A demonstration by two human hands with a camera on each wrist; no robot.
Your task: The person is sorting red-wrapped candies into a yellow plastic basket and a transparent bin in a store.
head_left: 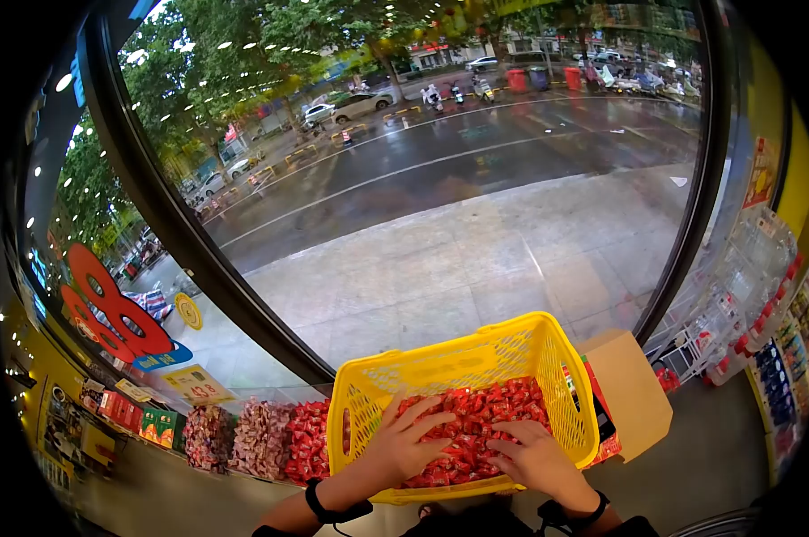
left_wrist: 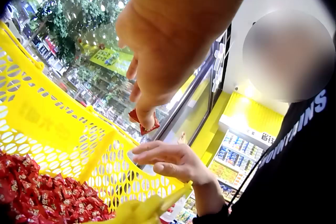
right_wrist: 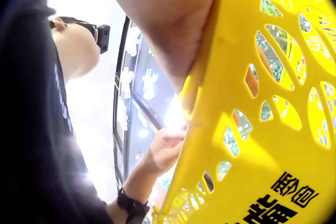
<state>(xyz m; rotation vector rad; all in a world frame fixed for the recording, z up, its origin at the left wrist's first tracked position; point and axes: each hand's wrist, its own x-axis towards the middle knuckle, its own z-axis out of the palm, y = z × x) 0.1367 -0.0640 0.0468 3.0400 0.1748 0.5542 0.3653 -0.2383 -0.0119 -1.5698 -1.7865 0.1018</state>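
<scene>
Many small red-wrapped candies (head_left: pixel 485 416) fill the bottom of a yellow perforated plastic basket (head_left: pixel 557 358). Over the left part of the candies my left hand (head_left: pixel 409 443) spreads its fingers. At one of its fingertips a single red-wrapped candy (left_wrist: pixel 145 122) shows above the basket rim in the left wrist view. My right hand (head_left: pixel 539 456) reaches over the near right rim, fingers fairly straight and slightly apart. In the left wrist view this right hand (left_wrist: pixel 178 161) sits just above the rim. The basket wall hides the right fingertips in the right wrist view.
Left of the basket stand packs of pink-wrapped (head_left: pixel 259 434) and red-wrapped candies (head_left: pixel 309 438). An open cardboard flap (head_left: pixel 628 394) sticks out at its right. Behind it a large window with a dark frame (head_left: pixel 208 277) faces the street. Shop shelves (head_left: pixel 776 376) line the far right.
</scene>
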